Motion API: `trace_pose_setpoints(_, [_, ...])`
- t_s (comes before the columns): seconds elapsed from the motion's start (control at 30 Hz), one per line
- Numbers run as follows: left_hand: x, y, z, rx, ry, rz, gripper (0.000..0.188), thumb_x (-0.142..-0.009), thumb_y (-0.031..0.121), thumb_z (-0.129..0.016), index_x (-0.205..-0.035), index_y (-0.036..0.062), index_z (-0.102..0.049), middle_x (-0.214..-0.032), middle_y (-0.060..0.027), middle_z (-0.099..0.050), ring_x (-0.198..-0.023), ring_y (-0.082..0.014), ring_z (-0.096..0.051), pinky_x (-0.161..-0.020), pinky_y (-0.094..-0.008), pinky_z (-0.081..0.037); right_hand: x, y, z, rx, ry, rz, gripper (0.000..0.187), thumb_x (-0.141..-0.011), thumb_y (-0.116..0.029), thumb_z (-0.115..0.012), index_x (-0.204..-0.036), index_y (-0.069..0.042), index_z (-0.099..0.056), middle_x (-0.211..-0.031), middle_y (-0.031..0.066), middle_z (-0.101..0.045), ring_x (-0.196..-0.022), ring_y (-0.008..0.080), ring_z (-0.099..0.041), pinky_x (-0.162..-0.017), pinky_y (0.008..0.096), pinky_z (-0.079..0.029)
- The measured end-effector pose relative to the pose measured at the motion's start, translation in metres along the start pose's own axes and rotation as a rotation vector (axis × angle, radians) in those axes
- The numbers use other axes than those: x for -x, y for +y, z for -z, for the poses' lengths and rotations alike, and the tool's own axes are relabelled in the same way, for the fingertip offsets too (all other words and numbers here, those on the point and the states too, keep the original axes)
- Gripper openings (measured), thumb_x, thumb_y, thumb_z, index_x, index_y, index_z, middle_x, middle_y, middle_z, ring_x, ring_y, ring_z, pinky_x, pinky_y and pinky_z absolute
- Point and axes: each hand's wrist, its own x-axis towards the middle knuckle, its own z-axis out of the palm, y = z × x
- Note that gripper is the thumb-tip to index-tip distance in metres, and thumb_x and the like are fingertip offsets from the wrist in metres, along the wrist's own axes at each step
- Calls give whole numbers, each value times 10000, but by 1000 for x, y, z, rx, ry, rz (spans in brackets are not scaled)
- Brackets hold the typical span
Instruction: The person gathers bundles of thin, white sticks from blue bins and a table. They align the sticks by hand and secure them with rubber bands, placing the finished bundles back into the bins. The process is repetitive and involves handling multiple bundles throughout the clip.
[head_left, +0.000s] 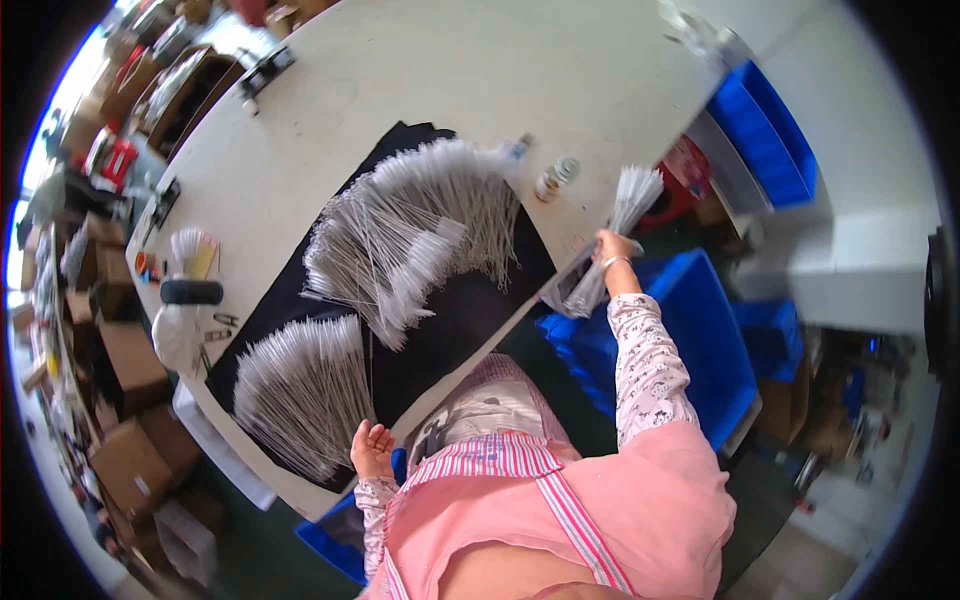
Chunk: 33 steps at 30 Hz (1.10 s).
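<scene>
In my right hand (pixel 613 246), over the table's right edge, is a bundle of thin wire brushes (pixel 636 196) with white bristle ends pointing up and away. The fingers are wrapped round its stems, and clear plastic-looking material shows below the grip. My left hand (pixel 373 449) is at the table's near edge, fingers loosely apart, with nothing seen in it. Just beside it lies a fanned pile of wire brushes (pixel 300 390). A larger heap of the same brushes (pixel 400 230) spreads farther back on a black cloth (pixel 465 325).
Blue bins (pixel 700 340) stand right of the table, below my right forearm. Another blue bin (pixel 765 130) is at the far right. Small bottles (pixel 556 178) stand behind the cloth. A dark cylinder (pixel 192 292) and small tools (pixel 220 328) lie at the left. Cardboard boxes (pixel 130 465) crowd the left floor.
</scene>
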Motion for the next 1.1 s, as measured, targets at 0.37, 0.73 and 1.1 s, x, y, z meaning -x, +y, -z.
trace_pose_setpoints(0.37, [29, -47, -43, -15, 318, -23, 336, -867, 182, -599, -1155, 28, -518, -835, -112, -644, -681, -192, -638, -598, -309, -534, -128, -42, -80, 819, 232, 453, 582, -650, -414, -733, -973, 51, -599, -1000, 247, -625, -914, 412, -604, -830, 457, -465])
trace_pose_setpoints(0.73, [-2, -104, -30, 90, 531, -200, 269, -796, 188, -636, -1019, 42, -606, -755, -66, -645, -526, -134, -580, -463, -276, -478, -61, 20, -207, 1151, -174, 1326, 444, -647, -196, -632, -1014, 36, -536, -909, 237, -628, -798, 404, -623, -692, 507, -490])
trace_pose_setpoints(1.1, [34, -126, -11, 269, 659, -179, 260, -798, 166, -642, -1020, 34, -612, -774, -81, -650, -554, -146, -593, -495, -279, -504, 40, 60, -281, 1169, -450, 1498, 349, -674, -198, -589, -934, 34, -579, -849, 233, -636, -746, 401, -626, -652, 507, -492])
